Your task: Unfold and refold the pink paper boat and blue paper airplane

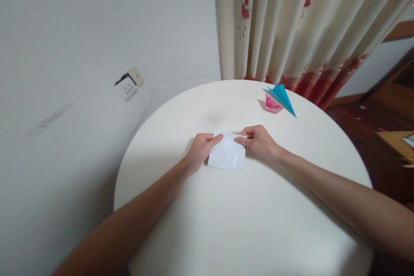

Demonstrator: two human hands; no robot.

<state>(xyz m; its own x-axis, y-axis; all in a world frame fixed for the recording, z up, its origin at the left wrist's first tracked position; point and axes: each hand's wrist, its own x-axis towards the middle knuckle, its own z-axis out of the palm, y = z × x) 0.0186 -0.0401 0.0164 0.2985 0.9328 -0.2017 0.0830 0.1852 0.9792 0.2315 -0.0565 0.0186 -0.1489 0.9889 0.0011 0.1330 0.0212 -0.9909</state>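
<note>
Between my two hands is a small, roughly square piece of white paper (227,154) with faint creases, just over the table. My left hand (201,150) grips its upper left edge, the thumb lying on top and the fingers hidden beneath. At the upper right corner, my right hand (258,140) pinches the sheet between thumb and fingers. Farther back on the right lie a pink folded paper boat (273,104) and a blue paper plane (283,98), side by side; neither hand touches them.
The round white table (246,220) stands against a wall with a socket (126,88) on the left. A cream curtain (274,21) with red flowers hangs behind it. To the right, a wooden piece of furniture (396,146) stands over the dark red floor.
</note>
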